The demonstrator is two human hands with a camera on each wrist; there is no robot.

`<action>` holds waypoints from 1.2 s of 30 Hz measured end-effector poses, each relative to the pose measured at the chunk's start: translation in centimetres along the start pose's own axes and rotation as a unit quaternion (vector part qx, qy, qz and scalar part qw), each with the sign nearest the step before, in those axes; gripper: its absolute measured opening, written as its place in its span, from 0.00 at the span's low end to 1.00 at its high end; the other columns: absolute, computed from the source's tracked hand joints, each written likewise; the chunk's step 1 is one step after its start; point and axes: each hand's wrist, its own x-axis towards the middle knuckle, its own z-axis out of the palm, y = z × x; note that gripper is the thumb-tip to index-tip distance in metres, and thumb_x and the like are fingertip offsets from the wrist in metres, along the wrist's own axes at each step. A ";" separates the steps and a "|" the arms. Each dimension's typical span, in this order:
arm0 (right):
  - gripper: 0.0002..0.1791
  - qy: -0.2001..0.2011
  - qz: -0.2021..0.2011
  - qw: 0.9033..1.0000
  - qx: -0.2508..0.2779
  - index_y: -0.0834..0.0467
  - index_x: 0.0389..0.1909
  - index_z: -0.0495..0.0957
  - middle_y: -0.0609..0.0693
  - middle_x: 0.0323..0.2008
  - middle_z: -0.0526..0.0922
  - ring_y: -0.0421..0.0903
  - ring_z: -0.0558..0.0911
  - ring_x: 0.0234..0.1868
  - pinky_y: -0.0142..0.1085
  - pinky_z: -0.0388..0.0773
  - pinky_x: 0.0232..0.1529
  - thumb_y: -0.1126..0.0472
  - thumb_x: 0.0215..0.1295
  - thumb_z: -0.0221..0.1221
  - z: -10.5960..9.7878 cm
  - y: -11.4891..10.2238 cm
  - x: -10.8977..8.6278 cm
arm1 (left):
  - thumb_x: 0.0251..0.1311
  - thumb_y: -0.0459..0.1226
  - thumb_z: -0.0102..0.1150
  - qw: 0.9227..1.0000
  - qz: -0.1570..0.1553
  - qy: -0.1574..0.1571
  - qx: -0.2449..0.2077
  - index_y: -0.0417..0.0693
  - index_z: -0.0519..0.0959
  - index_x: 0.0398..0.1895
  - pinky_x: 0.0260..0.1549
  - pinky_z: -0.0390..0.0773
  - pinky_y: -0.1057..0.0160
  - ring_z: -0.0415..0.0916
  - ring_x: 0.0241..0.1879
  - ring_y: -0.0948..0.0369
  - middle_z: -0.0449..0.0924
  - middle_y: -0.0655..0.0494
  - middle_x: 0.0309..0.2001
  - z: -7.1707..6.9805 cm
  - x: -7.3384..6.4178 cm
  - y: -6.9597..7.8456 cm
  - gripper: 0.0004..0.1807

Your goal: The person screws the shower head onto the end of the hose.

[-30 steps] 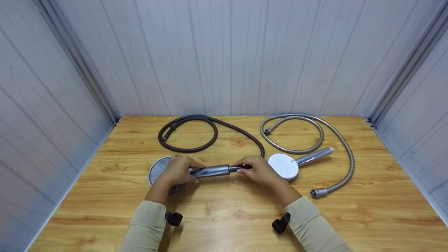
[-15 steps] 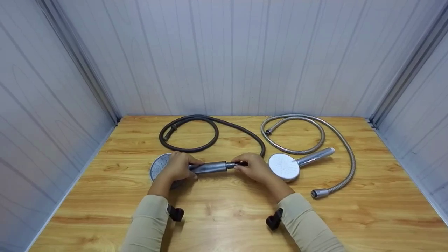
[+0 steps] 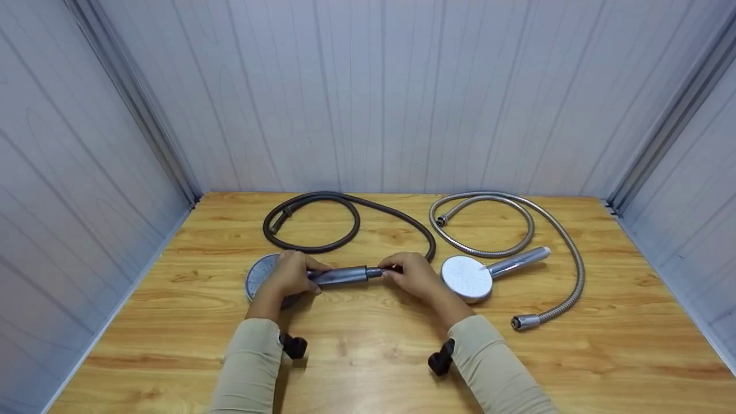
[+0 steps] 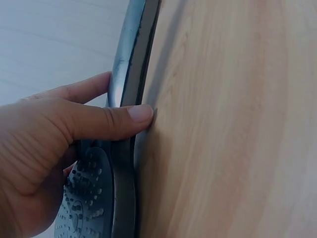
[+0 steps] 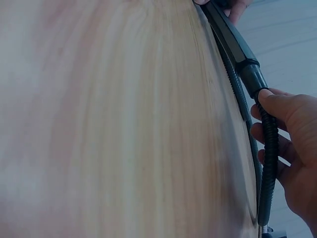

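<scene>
A grey hand shower (image 3: 344, 276) lies across the table's middle, its round face at the left. My left hand (image 3: 290, 273) grips it at the neck, thumb over the handle in the left wrist view; the hand hides part of the face. At the handle's right end sits the dark fitting (image 5: 253, 79) of a black ribbed hose (image 5: 270, 153). Thumb and fingers of my right hand (image 3: 411, 273) pinch this hose right below the fitting. Beyond the hand the hose curves back into a loop on the table.
Right of my right hand lies a second hand shower (image 3: 467, 279) with a white face and chrome handle. A silver metal hose (image 3: 577, 253) coils behind it, its chrome end near the front. Pale panel walls (image 3: 368, 98) enclose the wooden table (image 3: 356, 356) on three sides.
Both forearms have drawn slightly closer together. The handle end and my right hand have shifted a little left. The second shower and silver hose lie as before.
</scene>
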 end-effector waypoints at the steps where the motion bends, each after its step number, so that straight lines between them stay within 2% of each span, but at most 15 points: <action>1: 0.10 -0.001 0.002 1.000 -0.001 0.60 0.44 0.86 0.54 0.43 0.86 0.51 0.82 0.47 0.45 0.76 0.50 0.67 0.63 0.62 0.1 0.0 0.0 | 0.37 0.32 0.80 1.000 -0.004 -0.003 -0.002 0.56 0.87 0.46 0.67 0.49 0.43 0.80 0.48 0.52 0.87 0.59 0.40 0.0 0.0 0.0 0.26; 8: 0.11 -0.008 0.015 1.000 -0.023 0.58 0.46 0.86 0.53 0.45 0.86 0.51 0.82 0.49 0.44 0.76 0.51 0.67 0.65 0.60 0.7 0.0 0.5 | 0.42 0.30 0.77 1.000 -0.022 -0.018 -0.005 0.54 0.87 0.47 0.69 0.38 0.43 0.80 0.51 0.53 0.87 0.57 0.42 -0.3 0.3 -0.1 0.24; 15: 0.12 -0.012 0.022 1.000 -0.012 0.59 0.47 0.85 0.55 0.47 0.85 0.52 0.82 0.51 0.45 0.75 0.53 0.68 0.66 0.59 0.9 -0.1 0.8 | 0.43 0.29 0.76 0.999 -0.045 -0.026 -0.017 0.52 0.86 0.49 0.69 0.35 0.44 0.76 0.56 0.52 0.85 0.57 0.46 -0.3 0.5 -0.4 0.25; 22: 0.10 0.000 0.009 1.000 -0.022 0.61 0.46 0.85 0.55 0.45 0.85 0.52 0.82 0.50 0.45 0.75 0.53 0.67 0.66 0.60 1.2 -0.1 0.8 | 0.42 0.28 0.76 0.997 -0.060 -0.025 -0.047 0.51 0.87 0.45 0.69 0.34 0.44 0.78 0.54 0.52 0.86 0.56 0.43 -0.3 0.5 -0.6 0.22; 30: 0.09 0.018 -0.017 0.999 -0.039 0.63 0.43 0.84 0.56 0.42 0.84 0.55 0.80 0.48 0.48 0.72 0.54 0.67 0.62 0.63 1.1 0.0 0.5 | 0.43 0.31 0.75 0.998 -0.052 -0.009 -0.046 0.46 0.88 0.43 0.68 0.36 0.41 0.80 0.47 0.52 0.87 0.55 0.39 -0.1 0.4 -0.2 0.19; 33: 0.09 0.032 -0.027 0.998 -0.044 0.62 0.42 0.84 0.55 0.42 0.84 0.55 0.79 0.48 0.48 0.71 0.55 0.67 0.60 0.65 1.1 -0.2 0.5 | 0.44 0.31 0.75 0.998 -0.050 -0.004 -0.046 0.44 0.87 0.43 0.68 0.39 0.42 0.80 0.48 0.51 0.86 0.55 0.39 0.0 0.5 -0.1 0.18; 36: 0.09 0.045 -0.036 0.997 -0.050 0.62 0.40 0.84 0.54 0.42 0.84 0.55 0.79 0.48 0.47 0.70 0.55 0.66 0.59 0.66 1.0 -0.3 0.4 | 0.46 0.31 0.73 0.997 -0.052 0.002 -0.060 0.42 0.87 0.44 0.66 0.54 0.44 0.79 0.50 0.49 0.85 0.51 0.43 0.0 0.5 0.1 0.18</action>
